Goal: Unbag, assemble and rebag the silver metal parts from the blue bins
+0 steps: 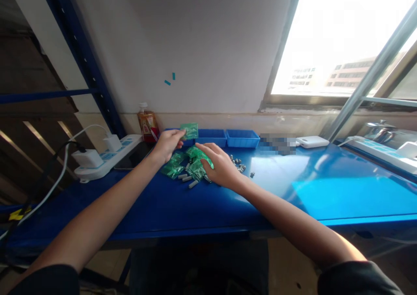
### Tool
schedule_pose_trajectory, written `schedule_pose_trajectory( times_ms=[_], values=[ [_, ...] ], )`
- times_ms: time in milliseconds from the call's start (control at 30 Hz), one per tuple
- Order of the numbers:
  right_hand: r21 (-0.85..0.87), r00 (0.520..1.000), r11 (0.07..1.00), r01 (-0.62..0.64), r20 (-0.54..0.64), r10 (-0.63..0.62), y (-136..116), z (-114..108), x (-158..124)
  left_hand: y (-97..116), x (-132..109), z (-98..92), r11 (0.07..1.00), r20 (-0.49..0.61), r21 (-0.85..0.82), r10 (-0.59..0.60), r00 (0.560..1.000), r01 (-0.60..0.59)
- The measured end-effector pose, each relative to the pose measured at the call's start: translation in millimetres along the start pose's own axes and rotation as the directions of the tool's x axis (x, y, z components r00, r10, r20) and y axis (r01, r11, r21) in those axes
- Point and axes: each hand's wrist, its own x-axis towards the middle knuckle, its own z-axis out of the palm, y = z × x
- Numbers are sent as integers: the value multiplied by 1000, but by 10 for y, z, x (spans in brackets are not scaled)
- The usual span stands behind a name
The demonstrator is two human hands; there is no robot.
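Blue worktop (143, 212), pale wall (208, 34) behind. My left hand (167, 145) clamps a green plastic packet (190, 130) by its left end, near the blue bins (243, 141); likely light, slippery, best pinched at an edge. My right hand (220, 162): fingers apart over the packet pile (177, 164).

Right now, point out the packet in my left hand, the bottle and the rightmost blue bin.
Packet (190, 130): head view, on the middle of its green face.
Bottle (148, 124): head view, on its body below the cap.
Bin (243, 143): head view, on its front wall.
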Motion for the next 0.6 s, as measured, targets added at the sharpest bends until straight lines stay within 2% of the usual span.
schedule_pose_trajectory(
  times_ms=[67,133,233,300,333,400,600],
  values=[
    [-8,999,1000,-16,28,16,22,-27,9,-51,221,-123,977,-55,213,-15,998,26],
    [-23,995,998,-51,81,52,64,-51,8,-173,336,-247,844,-46,536,-5,999,29],
    [-52,981,996,-68,176,76,123,-64,-3,-410,293,-377,569,124,819,-46,991,-77],
    [-71,974,996,-51,219,65,141,-59,-11,-528,203,-417,466,215,873,-103,971,-143],
    [-75,972,996,-40,227,56,141,-56,-13,-565,164,-427,449,236,880,-131,963,-154],
    [-74,974,997,-22,222,38,130,-54,-13,-601,121,-439,473,245,869,-148,958,-149],
    [-23,978,1000,-4,206,9,75,-55,-8,-560,116,-450,656,153,751,-60,986,-76]
  ],
)
